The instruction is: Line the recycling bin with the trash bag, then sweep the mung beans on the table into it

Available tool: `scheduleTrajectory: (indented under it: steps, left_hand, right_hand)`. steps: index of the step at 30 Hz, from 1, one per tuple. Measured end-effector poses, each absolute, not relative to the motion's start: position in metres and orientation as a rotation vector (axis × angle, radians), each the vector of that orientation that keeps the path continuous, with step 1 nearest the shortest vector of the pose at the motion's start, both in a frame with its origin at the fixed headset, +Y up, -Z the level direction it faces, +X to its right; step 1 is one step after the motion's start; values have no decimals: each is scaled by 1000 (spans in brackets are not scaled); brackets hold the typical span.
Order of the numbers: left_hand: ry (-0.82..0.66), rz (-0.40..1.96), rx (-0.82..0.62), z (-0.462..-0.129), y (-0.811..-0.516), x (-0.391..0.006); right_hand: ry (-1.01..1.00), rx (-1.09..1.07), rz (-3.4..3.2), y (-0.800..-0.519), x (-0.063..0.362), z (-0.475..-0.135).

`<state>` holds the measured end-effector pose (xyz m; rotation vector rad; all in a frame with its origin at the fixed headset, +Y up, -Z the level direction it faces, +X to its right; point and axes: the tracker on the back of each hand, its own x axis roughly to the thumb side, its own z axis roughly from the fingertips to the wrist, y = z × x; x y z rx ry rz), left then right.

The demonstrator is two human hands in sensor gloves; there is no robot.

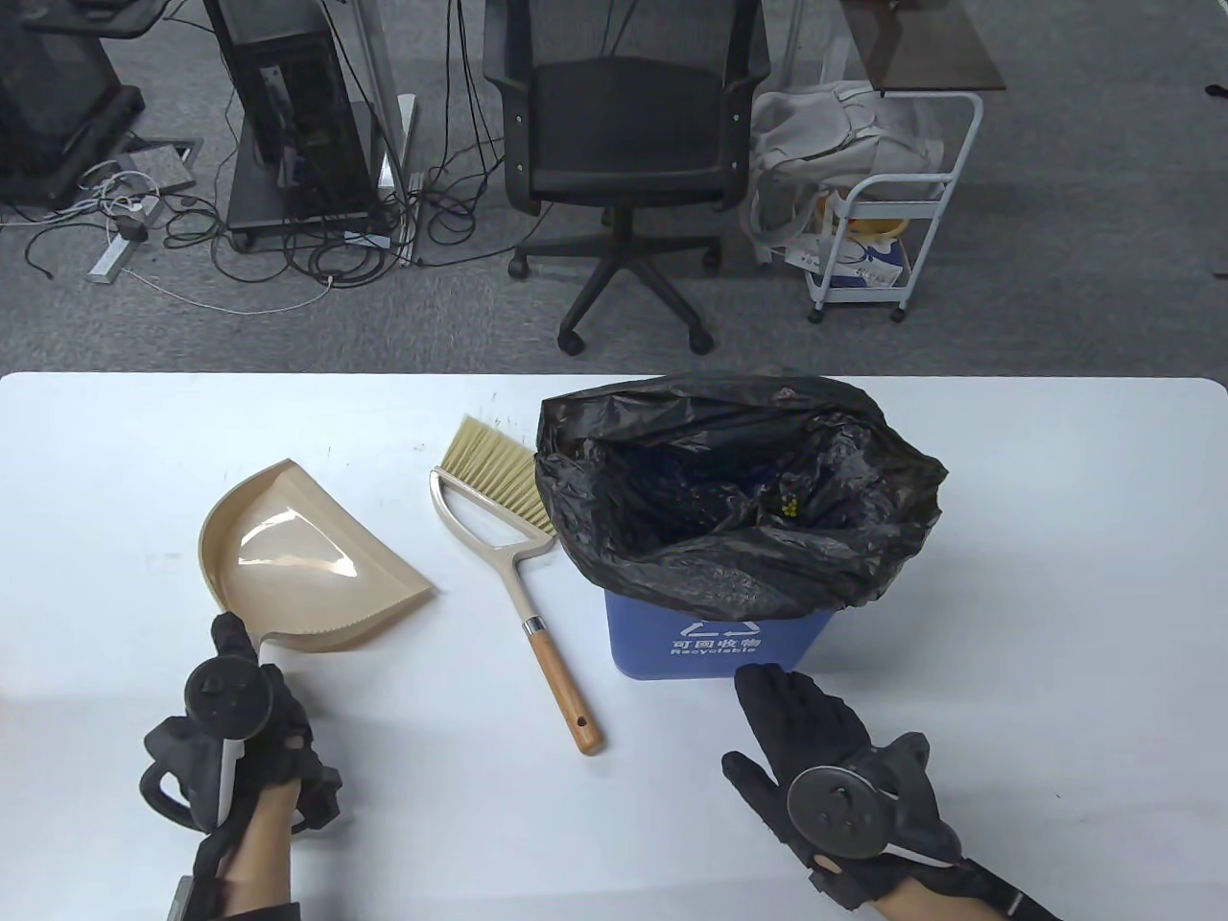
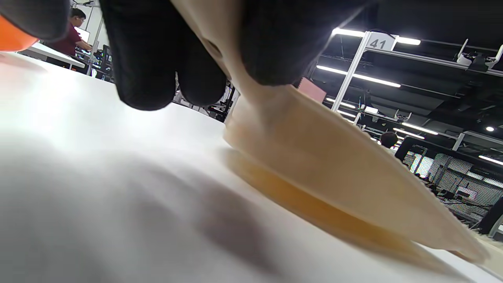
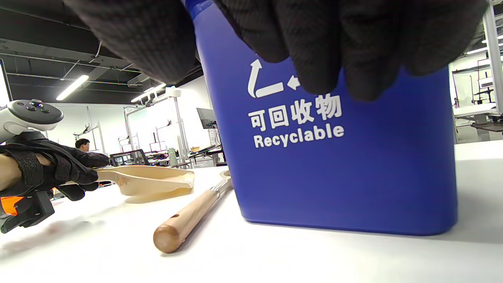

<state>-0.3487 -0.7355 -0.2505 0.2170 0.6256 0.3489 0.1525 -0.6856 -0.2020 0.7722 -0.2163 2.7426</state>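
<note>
The blue recycling bin (image 1: 710, 645) stands right of centre, lined with a black trash bag (image 1: 672, 451) folded over its rim. A few yellow-green mung beans (image 1: 789, 507) lie inside the bag. My left hand (image 1: 257, 686) grips the handle of the beige dustpan (image 1: 288, 556), which rests flat on the table; in the left wrist view my fingers (image 2: 149, 78) curl round the dustpan (image 2: 334, 169). The brush (image 1: 518, 566) lies free between dustpan and bin. My right hand (image 1: 796, 715) holds nothing, fingers straight, just before the bin's front wall (image 3: 334, 177).
The white table (image 1: 115, 460) ends at its far edge, with an office chair (image 1: 624, 144) and a white cart (image 1: 883, 221) beyond it on the floor. The brush's wooden handle (image 3: 188, 216) points toward the table's near side, left of the bin.
</note>
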Motion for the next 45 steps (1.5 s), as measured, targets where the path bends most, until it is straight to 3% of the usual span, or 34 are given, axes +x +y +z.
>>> scheduleTrajectory:
  steps: [8,18,24,34,40,45]
  left_hand:
    - [605,344,94,-257,-749,-345]
    - [538,271,125,-258,-742,-336]
    - [327,192,187,-256,-709,-299]
    - [46,289,184,-255,-677,-216]
    - [-73,316,137,-251,-671,-170]
    - [-117,293,185,-239,-674,-159]
  right_hand:
    - [-171,739,2756,-689,155,-206]
    - [-187,659,2787,-683,165,-210]
    - [-224,580,2796,-670,182,-220]
    - [-303,414,2836,-661,238,-220]
    - [-280,206,2901,-678,284,-235]
    - [-232,71,2928,-698,311,-250]
